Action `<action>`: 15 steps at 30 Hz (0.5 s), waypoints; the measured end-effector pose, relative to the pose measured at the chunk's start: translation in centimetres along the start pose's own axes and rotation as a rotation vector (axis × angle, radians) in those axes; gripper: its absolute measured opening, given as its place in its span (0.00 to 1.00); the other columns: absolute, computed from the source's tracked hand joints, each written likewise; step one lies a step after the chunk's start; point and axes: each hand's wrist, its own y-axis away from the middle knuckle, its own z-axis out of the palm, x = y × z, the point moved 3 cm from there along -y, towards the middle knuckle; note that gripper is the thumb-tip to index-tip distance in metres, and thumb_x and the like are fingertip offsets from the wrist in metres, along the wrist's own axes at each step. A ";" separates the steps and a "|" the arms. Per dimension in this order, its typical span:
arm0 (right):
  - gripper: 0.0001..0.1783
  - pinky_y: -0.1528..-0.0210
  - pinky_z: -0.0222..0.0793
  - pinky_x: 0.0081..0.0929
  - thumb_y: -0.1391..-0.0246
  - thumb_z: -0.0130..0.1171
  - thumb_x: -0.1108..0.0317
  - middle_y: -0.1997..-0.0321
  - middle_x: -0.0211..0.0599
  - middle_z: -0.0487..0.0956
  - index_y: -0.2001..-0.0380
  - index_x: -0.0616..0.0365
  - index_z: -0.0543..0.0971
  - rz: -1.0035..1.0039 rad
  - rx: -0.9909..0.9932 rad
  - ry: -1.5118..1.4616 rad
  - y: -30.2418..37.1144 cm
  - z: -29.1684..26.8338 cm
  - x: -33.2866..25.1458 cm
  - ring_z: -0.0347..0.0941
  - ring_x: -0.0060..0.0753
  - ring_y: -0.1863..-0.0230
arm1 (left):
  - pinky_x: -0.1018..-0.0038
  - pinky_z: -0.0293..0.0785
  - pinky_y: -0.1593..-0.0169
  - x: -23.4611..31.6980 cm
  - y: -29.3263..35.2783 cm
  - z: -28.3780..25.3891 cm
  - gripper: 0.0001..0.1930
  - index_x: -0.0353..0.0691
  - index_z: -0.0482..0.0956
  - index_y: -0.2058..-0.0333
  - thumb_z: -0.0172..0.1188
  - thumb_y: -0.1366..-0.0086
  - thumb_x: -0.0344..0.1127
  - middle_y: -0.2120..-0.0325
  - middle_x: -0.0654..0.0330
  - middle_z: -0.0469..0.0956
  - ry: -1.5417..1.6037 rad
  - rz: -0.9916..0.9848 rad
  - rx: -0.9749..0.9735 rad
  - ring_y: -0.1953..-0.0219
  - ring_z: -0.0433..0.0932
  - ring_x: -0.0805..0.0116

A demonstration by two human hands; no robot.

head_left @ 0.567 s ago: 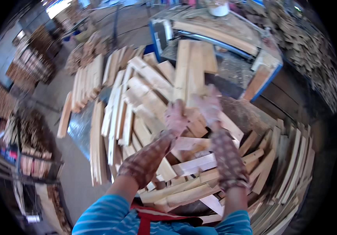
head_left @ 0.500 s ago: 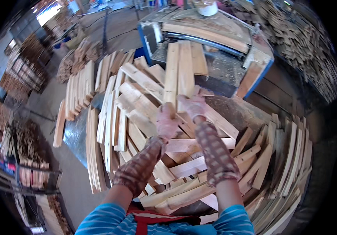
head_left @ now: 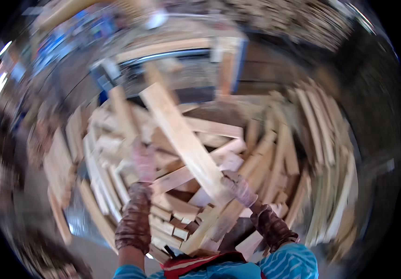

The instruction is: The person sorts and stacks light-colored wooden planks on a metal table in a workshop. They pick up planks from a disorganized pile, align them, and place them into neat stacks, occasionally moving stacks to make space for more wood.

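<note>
The view is blurred by motion. My right hand [head_left: 238, 187], in a pale glove with a brown patterned sleeve, is closed on the lower end of a long pale wooden plank [head_left: 181, 135]. The plank slants up and to the left, raised above a heap of short planks [head_left: 209, 125]. My left hand [head_left: 143, 160], gloved the same way, lies against boards at the left of the heap, below a narrower slanted board [head_left: 122, 111]. Blur hides whether its fingers grip anything.
More planks fan out along the right side [head_left: 321, 153] and the left side [head_left: 60, 162] of the heap. A blue-framed bench with wood on it [head_left: 172, 56] stands behind. Stacked timber fills the blurred background. Grey floor shows at the lower left [head_left: 79, 223].
My right hand has taken hold of a long plank and raised it out of the heap. My head has swung, so the heap sits further right and the picture is smeared.
</note>
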 end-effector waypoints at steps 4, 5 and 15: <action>0.21 0.48 0.73 0.28 0.33 0.59 0.57 0.56 0.43 0.84 0.50 0.66 0.79 0.084 0.247 0.083 7.3 -7.0 1.9 0.78 0.29 0.54 | 0.58 0.71 0.37 -9.0 -8.4 6.5 0.27 0.42 0.66 0.34 0.58 0.28 0.40 0.43 0.54 0.73 1.090 -0.306 -0.095 0.41 0.73 0.54; 0.20 0.49 0.74 0.28 0.34 0.58 0.59 0.56 0.42 0.84 0.49 0.66 0.78 0.128 0.393 0.029 9.1 -9.7 3.3 0.78 0.29 0.55 | 0.59 0.72 0.38 -8.0 -10.4 8.8 0.25 0.43 0.66 0.35 0.56 0.27 0.41 0.44 0.55 0.74 1.150 -0.421 -0.189 0.42 0.73 0.56; 0.24 0.48 0.74 0.33 0.41 0.59 0.57 0.51 0.49 0.83 0.47 0.63 0.79 0.703 0.893 0.966 11.8 -44.3 12.2 0.79 0.43 0.52 | 0.51 0.82 0.50 -3.6 -10.1 10.5 0.18 0.42 0.74 0.46 0.61 0.31 0.41 0.53 0.57 0.76 1.239 -0.660 -0.148 0.51 0.77 0.56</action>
